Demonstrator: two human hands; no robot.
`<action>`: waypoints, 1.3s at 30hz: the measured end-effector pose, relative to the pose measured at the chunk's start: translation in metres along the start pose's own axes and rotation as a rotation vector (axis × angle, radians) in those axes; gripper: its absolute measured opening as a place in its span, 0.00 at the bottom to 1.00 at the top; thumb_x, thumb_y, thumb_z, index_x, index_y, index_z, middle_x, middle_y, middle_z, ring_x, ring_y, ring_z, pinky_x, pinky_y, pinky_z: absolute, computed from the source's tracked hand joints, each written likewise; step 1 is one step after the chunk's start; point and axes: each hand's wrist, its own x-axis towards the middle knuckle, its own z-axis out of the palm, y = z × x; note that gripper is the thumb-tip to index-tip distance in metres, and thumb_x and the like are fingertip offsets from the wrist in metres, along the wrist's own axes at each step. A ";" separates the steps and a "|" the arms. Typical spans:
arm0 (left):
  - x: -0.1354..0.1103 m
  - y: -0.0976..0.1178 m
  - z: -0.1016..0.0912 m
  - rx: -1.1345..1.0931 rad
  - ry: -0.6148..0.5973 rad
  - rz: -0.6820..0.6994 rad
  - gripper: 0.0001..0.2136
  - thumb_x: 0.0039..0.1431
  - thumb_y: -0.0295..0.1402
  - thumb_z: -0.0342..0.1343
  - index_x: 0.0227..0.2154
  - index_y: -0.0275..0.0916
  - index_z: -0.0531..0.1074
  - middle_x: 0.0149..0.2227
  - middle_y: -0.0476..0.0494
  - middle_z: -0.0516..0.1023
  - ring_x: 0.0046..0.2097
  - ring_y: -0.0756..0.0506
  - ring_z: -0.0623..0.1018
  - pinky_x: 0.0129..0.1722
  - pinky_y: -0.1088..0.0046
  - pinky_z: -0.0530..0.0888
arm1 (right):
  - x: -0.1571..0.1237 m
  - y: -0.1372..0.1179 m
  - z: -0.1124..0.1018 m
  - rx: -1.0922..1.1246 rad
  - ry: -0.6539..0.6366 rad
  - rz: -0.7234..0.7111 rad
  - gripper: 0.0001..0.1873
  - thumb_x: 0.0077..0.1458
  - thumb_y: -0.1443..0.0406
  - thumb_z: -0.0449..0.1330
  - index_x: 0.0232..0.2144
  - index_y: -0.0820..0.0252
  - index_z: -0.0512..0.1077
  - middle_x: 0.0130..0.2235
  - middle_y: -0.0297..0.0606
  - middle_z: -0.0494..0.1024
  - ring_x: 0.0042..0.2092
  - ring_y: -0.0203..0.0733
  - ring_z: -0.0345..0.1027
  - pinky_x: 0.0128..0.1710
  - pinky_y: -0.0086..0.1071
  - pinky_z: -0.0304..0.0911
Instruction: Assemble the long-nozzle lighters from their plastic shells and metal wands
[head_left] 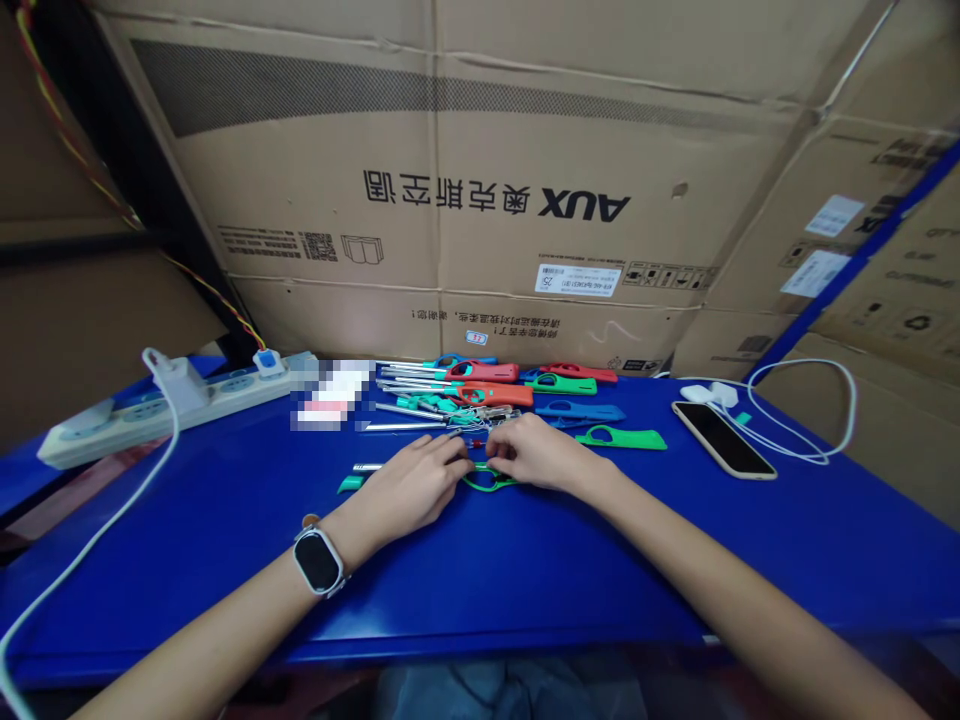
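The work looks partway along, and it centres on a green handle shell (491, 488) lying on the blue table (450, 590) between the 2 hands; all places here are given from that shell. The left hand (425, 475) is at its left end, back upward, with its fingers bent and close together; whether they press the shell or hold some small part, I cannot tell. The right hand (540, 452) is at its right end, thumb and fingers drawn in as if to pinch, but what lies between them is hidden. Just behind the shell is a small red piece (476, 443). To its left, past the left hand's fingers, lie a slim metal tube (367, 467) and a teal piece (350, 484); the hand hides whether the tube joins the shell. Farther behind the shell, an orange-red lighter (502, 393) and a red lighter (487, 371) show handle and metal stem in line, so those 2 appear whole. Still separate, by my reading, are the loose teal parts (435, 404) behind the shell and, to its right, a blue handle (577, 411) and a bright green handle (634, 438), both without a visible stem. Well to the shell's right lies a phone (725, 440).
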 end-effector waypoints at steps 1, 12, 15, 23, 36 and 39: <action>0.000 0.000 0.000 -0.004 0.005 0.002 0.13 0.63 0.23 0.47 0.45 0.37 0.75 0.43 0.39 0.74 0.41 0.42 0.74 0.44 0.63 0.71 | 0.001 -0.002 -0.001 -0.027 -0.010 -0.004 0.03 0.53 0.70 0.63 0.32 0.60 0.78 0.28 0.36 0.80 0.28 0.36 0.70 0.29 0.26 0.57; -0.001 0.002 0.002 0.006 0.013 0.005 0.13 0.66 0.25 0.46 0.47 0.38 0.75 0.43 0.40 0.74 0.42 0.43 0.74 0.44 0.63 0.71 | 0.008 0.003 -0.004 0.091 -0.095 0.023 0.03 0.51 0.71 0.62 0.28 0.63 0.77 0.24 0.34 0.77 0.26 0.34 0.68 0.26 0.24 0.57; -0.002 0.004 0.000 -0.004 0.019 0.001 0.13 0.68 0.28 0.46 0.47 0.38 0.75 0.44 0.41 0.74 0.43 0.43 0.74 0.44 0.65 0.70 | 0.004 0.012 0.000 0.257 -0.081 0.079 0.04 0.51 0.68 0.64 0.28 0.64 0.77 0.24 0.33 0.76 0.26 0.33 0.68 0.26 0.24 0.58; -0.001 0.004 0.002 -0.018 0.022 -0.009 0.11 0.69 0.31 0.49 0.46 0.40 0.76 0.43 0.44 0.74 0.41 0.45 0.75 0.41 0.67 0.69 | -0.013 0.024 0.003 0.348 0.003 0.069 0.04 0.52 0.67 0.64 0.29 0.63 0.79 0.28 0.34 0.78 0.28 0.34 0.67 0.28 0.26 0.60; -0.001 0.001 0.006 0.006 0.073 0.041 0.12 0.70 0.30 0.47 0.44 0.39 0.77 0.43 0.42 0.75 0.40 0.44 0.74 0.39 0.66 0.69 | -0.083 -0.009 0.002 -0.229 0.197 -0.082 0.16 0.65 0.64 0.52 0.51 0.56 0.73 0.45 0.44 0.73 0.44 0.43 0.69 0.46 0.38 0.65; -0.001 0.000 0.005 -0.003 0.077 0.043 0.13 0.70 0.30 0.46 0.44 0.39 0.77 0.42 0.42 0.75 0.40 0.45 0.74 0.39 0.67 0.70 | -0.086 -0.011 0.006 -0.294 0.158 -0.052 0.18 0.66 0.63 0.50 0.54 0.56 0.71 0.46 0.45 0.72 0.44 0.44 0.68 0.48 0.40 0.64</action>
